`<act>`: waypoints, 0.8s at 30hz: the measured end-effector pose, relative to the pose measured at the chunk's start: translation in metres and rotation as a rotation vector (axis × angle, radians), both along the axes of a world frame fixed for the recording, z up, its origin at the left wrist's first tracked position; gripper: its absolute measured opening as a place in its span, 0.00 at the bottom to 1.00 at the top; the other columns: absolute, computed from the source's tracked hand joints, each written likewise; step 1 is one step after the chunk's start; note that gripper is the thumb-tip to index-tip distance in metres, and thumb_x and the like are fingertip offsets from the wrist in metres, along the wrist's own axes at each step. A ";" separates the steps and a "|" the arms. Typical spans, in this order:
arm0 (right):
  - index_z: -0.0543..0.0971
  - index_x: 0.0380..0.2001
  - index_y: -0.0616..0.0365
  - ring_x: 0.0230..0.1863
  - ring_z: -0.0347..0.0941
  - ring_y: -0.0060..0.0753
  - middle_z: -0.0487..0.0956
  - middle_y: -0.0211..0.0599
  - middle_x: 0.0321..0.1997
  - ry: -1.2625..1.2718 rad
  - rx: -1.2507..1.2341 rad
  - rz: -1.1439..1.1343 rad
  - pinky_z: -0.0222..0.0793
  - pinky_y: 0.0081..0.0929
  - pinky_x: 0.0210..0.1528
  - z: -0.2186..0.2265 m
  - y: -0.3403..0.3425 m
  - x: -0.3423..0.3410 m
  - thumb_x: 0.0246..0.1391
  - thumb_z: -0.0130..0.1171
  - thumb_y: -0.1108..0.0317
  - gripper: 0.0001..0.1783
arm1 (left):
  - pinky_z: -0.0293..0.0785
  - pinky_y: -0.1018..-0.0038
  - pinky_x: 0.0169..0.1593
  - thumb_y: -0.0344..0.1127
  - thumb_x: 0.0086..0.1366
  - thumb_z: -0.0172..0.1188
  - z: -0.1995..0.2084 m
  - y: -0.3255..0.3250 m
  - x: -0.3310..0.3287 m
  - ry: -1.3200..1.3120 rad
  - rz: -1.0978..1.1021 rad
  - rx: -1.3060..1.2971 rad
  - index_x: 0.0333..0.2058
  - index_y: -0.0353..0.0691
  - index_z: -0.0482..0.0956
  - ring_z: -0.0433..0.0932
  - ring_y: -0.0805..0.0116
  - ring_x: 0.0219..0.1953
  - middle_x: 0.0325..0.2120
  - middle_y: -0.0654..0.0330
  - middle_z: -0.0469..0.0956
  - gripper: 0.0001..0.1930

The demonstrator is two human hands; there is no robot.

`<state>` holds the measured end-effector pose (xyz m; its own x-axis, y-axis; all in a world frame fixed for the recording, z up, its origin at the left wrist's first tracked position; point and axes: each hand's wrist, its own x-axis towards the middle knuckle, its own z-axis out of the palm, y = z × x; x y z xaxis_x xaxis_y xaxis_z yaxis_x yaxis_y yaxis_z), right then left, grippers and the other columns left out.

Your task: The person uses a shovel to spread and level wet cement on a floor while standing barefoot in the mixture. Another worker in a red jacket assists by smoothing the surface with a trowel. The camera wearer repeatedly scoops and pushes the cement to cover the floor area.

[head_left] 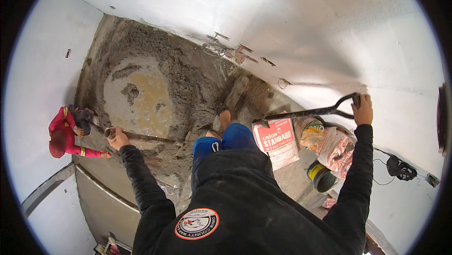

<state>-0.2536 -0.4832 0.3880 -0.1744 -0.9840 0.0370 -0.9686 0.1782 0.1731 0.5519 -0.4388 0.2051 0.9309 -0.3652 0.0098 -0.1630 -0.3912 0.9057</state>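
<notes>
My left hand grips the end of a long metal-handled tool that reaches right into the wet mortar pile. My right hand is closed on the D-shaped grip of a black shovel. The shovel's shaft runs left toward the mortar, and its blade end lies by a white and red cement bag. A pool of brown water sits in the middle of the mortar. My feet stand at its edge.
A person in red crouches at the left beside the mortar. Several filled sacks and a dark bucket lie at the right. White walls surround the floor. A black cable and device lie far right.
</notes>
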 end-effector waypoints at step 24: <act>0.75 0.43 0.55 0.40 0.68 0.29 0.75 0.27 0.35 -1.258 -0.560 -0.993 0.60 0.39 0.37 -0.249 0.037 -0.032 0.34 0.71 0.53 0.31 | 0.65 0.70 0.36 0.26 0.46 0.56 0.011 -0.001 -0.027 0.049 -0.032 -0.008 0.24 0.41 0.69 0.66 0.70 0.28 0.24 0.65 0.69 0.05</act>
<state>-0.2851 -0.4462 0.1388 -0.8601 -0.4010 -0.3152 0.0668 0.5241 -0.8490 0.5253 -0.4402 0.2159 0.9183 -0.3945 -0.0321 -0.1308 -0.3789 0.9161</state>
